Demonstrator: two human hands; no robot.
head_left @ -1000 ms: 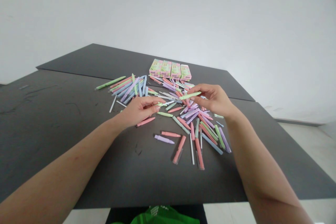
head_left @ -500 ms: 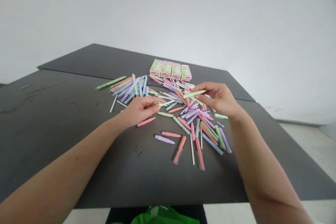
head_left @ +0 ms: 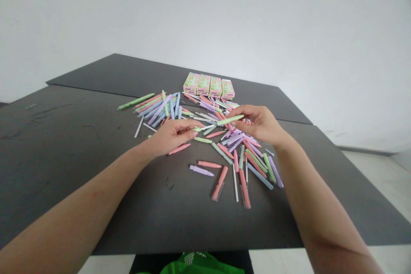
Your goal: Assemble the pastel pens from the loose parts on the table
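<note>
Movement shows at the right hand (head_left: 257, 123): since half a second ago, it has brought its light-green, tapered plastic pen barrel (head_left: 230, 120) further left. The barrel's left end is now beside the tip of the thin white refill (head_left: 208, 127), so both parts seem lined up; whether they touch, I cannot tell. Each hand holds with a narrow pinch; the left hand (head_left: 173, 137) has the refill's other end. Loose pastel pen parts (head_left: 236, 139) lie around on the dark-grey table (head_left: 135, 222), before a whitish wall (head_left: 205, 17).
</note>
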